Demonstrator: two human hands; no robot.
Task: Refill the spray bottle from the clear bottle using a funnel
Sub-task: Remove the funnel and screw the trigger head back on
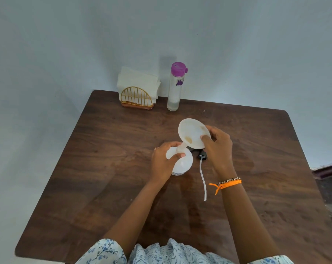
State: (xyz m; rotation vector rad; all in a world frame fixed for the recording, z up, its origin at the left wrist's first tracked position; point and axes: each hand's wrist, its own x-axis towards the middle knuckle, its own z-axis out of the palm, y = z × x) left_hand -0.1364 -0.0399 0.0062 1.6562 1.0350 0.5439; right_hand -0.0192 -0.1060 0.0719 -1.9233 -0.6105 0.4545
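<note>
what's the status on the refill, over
Left hand grips spray bottle; right hand holds funnel, tilted at its neck. Clear bottle capped, upright at back. Nothing blocking.

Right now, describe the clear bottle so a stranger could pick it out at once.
Start at the brown wooden table and look to its far edge, against the pale wall. There the clear bottle stands upright, just right of the gold wire napkin holder. It is the tall, slim one with a purple cap, a purple sticker and only a little liquid at the bottom.
</note>
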